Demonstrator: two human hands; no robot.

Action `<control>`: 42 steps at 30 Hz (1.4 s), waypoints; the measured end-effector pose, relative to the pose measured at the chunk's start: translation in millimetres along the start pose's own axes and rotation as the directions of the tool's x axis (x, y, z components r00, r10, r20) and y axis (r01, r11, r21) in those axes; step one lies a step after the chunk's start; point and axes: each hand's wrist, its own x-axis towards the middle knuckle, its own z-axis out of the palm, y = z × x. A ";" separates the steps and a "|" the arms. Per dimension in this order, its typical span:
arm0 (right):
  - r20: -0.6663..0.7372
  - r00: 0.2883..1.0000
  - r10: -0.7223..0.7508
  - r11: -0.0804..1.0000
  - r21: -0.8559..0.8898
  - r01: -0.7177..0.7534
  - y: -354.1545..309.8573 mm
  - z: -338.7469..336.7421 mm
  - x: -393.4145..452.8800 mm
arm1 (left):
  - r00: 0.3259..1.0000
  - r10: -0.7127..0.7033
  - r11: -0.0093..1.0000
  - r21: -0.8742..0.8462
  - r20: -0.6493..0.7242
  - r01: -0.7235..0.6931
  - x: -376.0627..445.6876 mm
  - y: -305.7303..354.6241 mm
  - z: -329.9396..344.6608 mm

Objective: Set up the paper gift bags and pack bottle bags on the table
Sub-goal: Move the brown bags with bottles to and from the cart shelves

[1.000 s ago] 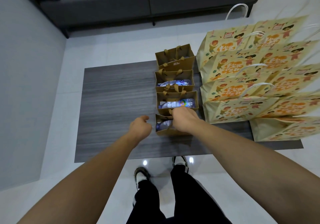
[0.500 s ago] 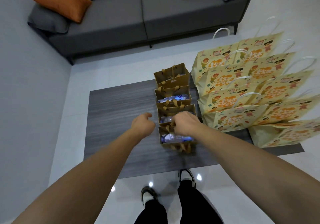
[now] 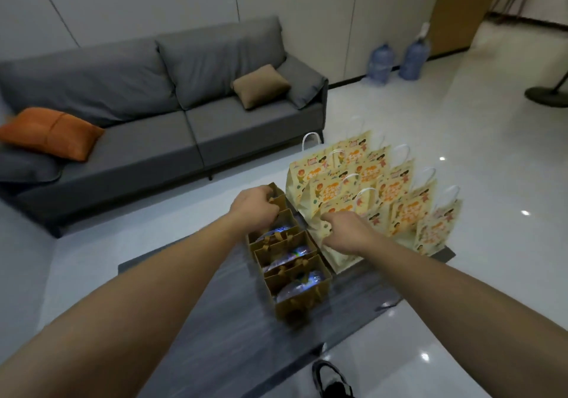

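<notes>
Several small brown paper bags (image 3: 292,274) stand in a row on the dark wood-grain table (image 3: 221,336), the nearer ones with water bottles (image 3: 299,287) lying inside. My left hand (image 3: 253,208) grips the top of the farthest brown bag (image 3: 278,196). To the right stand several yellow cartoon-print gift bags (image 3: 368,191) with white handles. My right hand (image 3: 341,231) pinches the top edge of the nearest yellow bag (image 3: 335,250).
A grey sofa (image 3: 159,127) with an orange cushion (image 3: 49,131) and a brown cushion (image 3: 261,85) stands beyond the table. Two blue water jugs (image 3: 396,62) stand by the far wall. My shoe (image 3: 330,379) shows on the glossy white floor.
The view has tilted up and the room shows. My left hand moved forward to the farthest brown bag. My right hand left the near brown bag and went right to a yellow gift bag.
</notes>
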 end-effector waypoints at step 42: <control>0.145 -0.156 0.977 -0.212 0.744 -0.634 470.9 182.6 -752.2 | -0.189 0.499 -0.250 -0.068 0.846 -0.966 -460.7 591.8 612.6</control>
